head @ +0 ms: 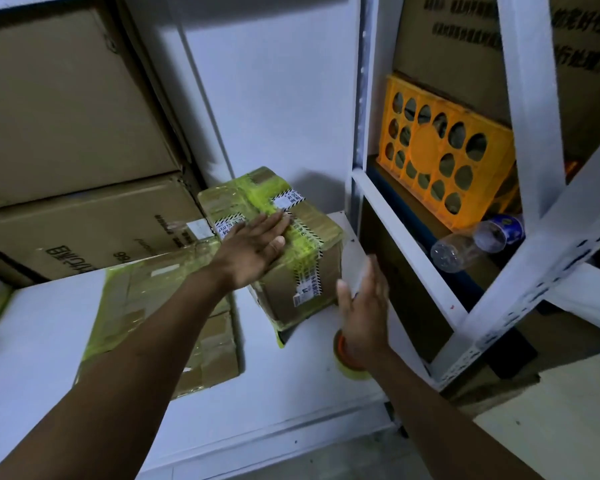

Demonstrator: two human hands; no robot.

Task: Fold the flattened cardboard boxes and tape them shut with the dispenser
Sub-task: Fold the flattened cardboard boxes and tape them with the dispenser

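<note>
Far left: large cardboard cartons (66, 98) stacked against the wall behind the white bench (32, 341).
Left-centre of the bench: flattened cardboard box (129, 296) lying flat, with yellow-green tape along its edges and the left forearm crossing above it.
Centre, far side of the bench: folded box (298, 289), closed, with yellow-green and black-striped tape over its top seam and down the near face. It sits skewed, one corner pointing toward the near edge.
Left hand (253, 252): palm down, pressing on the top of the folded box over the tape. Grip apart, fingers straight.
Right hand (364, 317): just right of the folded box, edge-on, fingers straight, grip apart and holding nothing. Can't tell whether it touches the box side.
Tape roll (343, 362): on the bench under the right wrist, partly hidden, orange core showing.
Right: white metal shelf rack (530, 98) holding an orange plastic crate (444, 157), with clear plastic bottles (454, 252) lying on their sides just right of the crate.
</note>
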